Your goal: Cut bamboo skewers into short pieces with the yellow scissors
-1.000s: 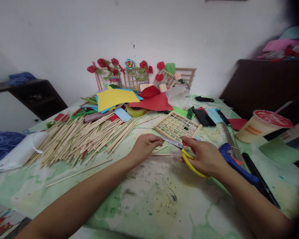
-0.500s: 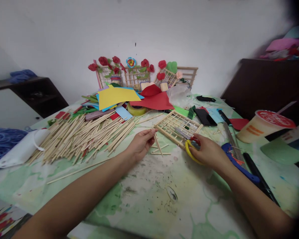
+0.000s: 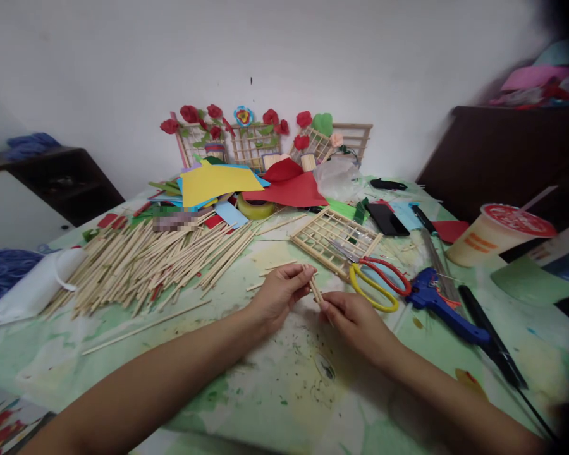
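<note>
Short wooden sticks are pinched at their upper end between the thumb and fingers of my left hand. My right hand has its thumb and fingertips closed on the lower end of the same sticks. Scissors with one red and one yellow handle loop lie just beyond my right hand, blades over a wooden stick lattice. A few cut stick pieces rest behind my left hand. How many sticks I hold is partly hidden by my fingers.
A big heap of wooden sticks spreads to the left. Coloured paper and a tape roll lie behind. On the right are a blue glue gun, a phone and a lidded drink cup.
My right hand has let go of the scissors, now lying by the lattice, and has moved left onto the sticks. My left hand has shifted slightly right and nearer with the sticks.
</note>
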`<action>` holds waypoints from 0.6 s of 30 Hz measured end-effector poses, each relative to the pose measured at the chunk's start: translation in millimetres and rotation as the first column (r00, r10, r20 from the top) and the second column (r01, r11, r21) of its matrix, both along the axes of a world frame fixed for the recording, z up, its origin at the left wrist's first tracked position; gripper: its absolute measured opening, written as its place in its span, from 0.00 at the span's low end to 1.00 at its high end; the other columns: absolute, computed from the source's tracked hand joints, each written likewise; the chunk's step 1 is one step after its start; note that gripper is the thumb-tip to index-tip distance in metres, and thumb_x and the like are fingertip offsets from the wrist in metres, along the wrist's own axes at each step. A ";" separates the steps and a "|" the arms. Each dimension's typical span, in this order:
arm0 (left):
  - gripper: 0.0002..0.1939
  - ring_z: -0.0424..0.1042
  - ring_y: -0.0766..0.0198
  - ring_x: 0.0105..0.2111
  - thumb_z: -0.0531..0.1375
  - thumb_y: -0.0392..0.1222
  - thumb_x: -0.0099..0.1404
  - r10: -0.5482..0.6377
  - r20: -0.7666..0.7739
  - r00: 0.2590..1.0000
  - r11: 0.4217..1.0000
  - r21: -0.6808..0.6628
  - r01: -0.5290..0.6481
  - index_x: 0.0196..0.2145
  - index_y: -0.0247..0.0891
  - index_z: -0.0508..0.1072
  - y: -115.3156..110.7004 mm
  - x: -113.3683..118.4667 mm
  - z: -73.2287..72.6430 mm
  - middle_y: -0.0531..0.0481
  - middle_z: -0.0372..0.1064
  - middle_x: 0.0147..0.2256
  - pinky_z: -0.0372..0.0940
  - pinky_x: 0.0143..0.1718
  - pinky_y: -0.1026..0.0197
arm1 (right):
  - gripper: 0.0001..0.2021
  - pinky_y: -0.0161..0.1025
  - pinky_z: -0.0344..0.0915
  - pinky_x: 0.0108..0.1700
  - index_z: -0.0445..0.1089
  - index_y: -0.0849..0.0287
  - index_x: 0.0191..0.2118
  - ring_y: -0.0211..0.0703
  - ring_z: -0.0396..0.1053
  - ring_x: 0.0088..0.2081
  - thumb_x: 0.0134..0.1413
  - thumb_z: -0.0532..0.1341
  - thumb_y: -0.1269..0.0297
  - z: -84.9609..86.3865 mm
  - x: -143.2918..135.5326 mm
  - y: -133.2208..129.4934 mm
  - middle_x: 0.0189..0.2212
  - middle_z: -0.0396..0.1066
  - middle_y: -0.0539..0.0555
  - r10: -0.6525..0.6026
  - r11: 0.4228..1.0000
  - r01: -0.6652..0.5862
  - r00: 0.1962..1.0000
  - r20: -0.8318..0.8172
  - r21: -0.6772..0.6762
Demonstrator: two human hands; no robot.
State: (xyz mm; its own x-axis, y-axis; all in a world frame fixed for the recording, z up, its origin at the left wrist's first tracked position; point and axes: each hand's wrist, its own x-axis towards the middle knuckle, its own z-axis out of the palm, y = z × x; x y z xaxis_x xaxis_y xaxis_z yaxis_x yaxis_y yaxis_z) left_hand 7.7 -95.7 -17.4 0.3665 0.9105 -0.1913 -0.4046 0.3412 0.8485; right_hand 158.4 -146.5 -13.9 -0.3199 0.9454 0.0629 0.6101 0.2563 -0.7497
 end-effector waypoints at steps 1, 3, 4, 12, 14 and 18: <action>0.13 0.61 0.76 0.25 0.68 0.44 0.47 -0.001 -0.012 1.000 1.000 0.009 0.001 0.26 0.32 0.74 0.0 -0.3 -0.4 0.55 0.64 0.25 0.59 0.29 0.70 | 0.17 0.35 0.57 0.29 0.66 0.58 0.23 0.38 0.63 0.24 0.58 0.49 0.59 -3.2 -1.6 0.2 0.20 0.67 0.50 0.000 0.998 -0.005 0.997 -0.077 -0.059; 0.13 0.60 0.75 0.25 0.68 0.45 0.47 -0.006 -0.040 0.999 1.000 0.026 0.007 0.26 0.33 0.74 0.3 -0.8 -1.9 0.55 0.63 0.25 0.58 0.29 0.70 | 0.17 0.35 0.58 0.28 0.66 0.59 0.22 0.37 0.63 0.23 0.57 0.50 0.57 -9.8 -4.0 1.0 0.20 0.68 0.50 -0.027 0.980 -0.022 0.970 -0.241 -0.197; 0.13 0.60 0.75 0.25 0.68 0.45 0.47 -0.008 -0.052 0.999 0.999 0.035 0.010 0.26 0.33 0.74 0.4 -0.7 -2.9 0.55 0.63 0.24 0.58 0.29 0.70 | 0.16 0.35 0.58 0.28 0.66 0.59 0.23 0.37 0.63 0.23 0.56 0.51 0.56 -12.7 -5.0 1.4 0.19 0.69 0.51 -0.051 0.964 -0.036 0.948 -0.315 -0.263; 0.15 0.68 0.64 0.38 0.58 0.43 0.59 0.193 -0.421 0.886 0.877 0.478 0.036 0.43 0.36 0.72 6.1 -8.6 -4.0 0.44 0.70 0.42 0.62 0.39 0.60 | 0.15 0.32 0.51 0.21 0.69 0.62 0.25 0.32 0.59 0.16 0.46 0.61 0.53 -15.6 -5.0 3.6 0.14 0.68 0.50 -0.260 0.826 -0.158 0.744 -0.615 -0.541; 0.19 0.66 0.61 0.47 0.56 0.37 0.60 0.344 -0.512 0.787 0.612 0.758 0.225 0.50 0.40 0.68 9.2 -15.8 -0.7 0.44 0.66 0.51 0.59 0.48 0.56 | 0.14 0.31 0.50 0.20 0.69 0.62 0.25 0.32 0.60 0.15 0.45 0.62 0.54 -14.2 -2.8 4.6 0.14 0.68 0.50 -0.323 0.783 -0.206 0.672 -0.667 -0.587; 0.21 0.63 0.60 0.53 0.52 0.32 0.63 0.472 -0.568 0.674 0.056 0.782 0.620 0.52 0.45 0.66 10.9 -25.0 4.0 0.49 0.66 0.52 0.52 0.54 0.54 | 0.11 0.29 0.50 0.18 0.70 0.63 0.25 0.31 0.60 0.14 0.46 0.62 0.58 -12.9 1.9 6.2 0.13 0.67 0.50 -0.370 0.761 -0.258 0.581 -0.725 -0.596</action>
State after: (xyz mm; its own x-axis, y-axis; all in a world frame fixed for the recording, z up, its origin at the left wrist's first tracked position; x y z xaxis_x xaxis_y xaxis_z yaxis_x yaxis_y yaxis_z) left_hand -17.2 -84.8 -13.5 0.7353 0.3920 0.5528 0.2788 -0.9185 0.2805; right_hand 160.2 -140.2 -26.8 -0.3814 0.8711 -0.3093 -0.2907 -0.4307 -0.8544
